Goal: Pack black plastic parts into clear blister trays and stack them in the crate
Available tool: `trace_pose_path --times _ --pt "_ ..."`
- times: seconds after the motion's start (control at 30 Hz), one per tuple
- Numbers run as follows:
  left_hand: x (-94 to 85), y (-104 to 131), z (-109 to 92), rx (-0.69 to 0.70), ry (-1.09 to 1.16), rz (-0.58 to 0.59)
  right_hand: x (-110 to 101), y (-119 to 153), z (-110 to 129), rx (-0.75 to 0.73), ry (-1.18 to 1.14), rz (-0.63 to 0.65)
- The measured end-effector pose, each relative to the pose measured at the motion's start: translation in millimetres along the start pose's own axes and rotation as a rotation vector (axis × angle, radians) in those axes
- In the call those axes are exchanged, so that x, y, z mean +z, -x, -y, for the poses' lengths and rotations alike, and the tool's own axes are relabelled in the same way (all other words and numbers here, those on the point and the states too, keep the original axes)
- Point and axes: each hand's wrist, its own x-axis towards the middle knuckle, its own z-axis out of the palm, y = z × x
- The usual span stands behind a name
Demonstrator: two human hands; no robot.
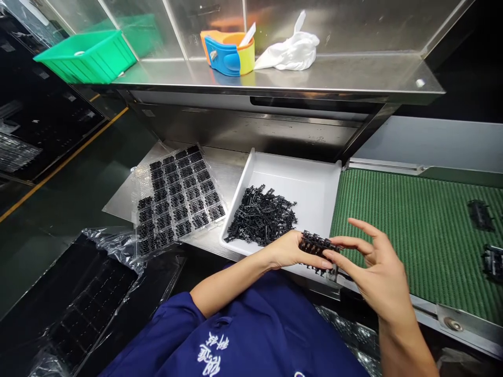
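Observation:
My left hand [288, 252] is closed around a row of small black plastic parts [315, 242], held over the near right edge of the white tray [298, 180]. At the right end of that row, the thumb and a finger of my right hand [383, 272] pinch it while the other fingers are spread. A loose heap of similar black parts [263, 214] lies in the tray, left of its middle. Where my fingers wrap the row, part of it is hidden.
To the left lies a clear blister tray [176, 191] filled with black parts. A green conveyor belt [408, 209] on the right carries black pieces [480, 214]. The steel shelf [353, 76] above holds a green bin [88, 57], a colourful holder [230, 55] and a white bag [293, 51].

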Motion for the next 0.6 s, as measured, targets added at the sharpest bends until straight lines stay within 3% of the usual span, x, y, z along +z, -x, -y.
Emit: trace_pose_path --times 0.2,0.33,0.6 --pt "-3.3 -2 -4 0.061 -0.096 0.037 -1 1 7 0.119 -0.097 0.020" --pt "-4.4 -4 0 0.068 -0.087 0.037 2 1 2 0.092 -0.082 -0.002" --pt "-6.3 -4 11 0.139 -0.179 0.018 9 -7 -5 0.001 0.027 0.087"
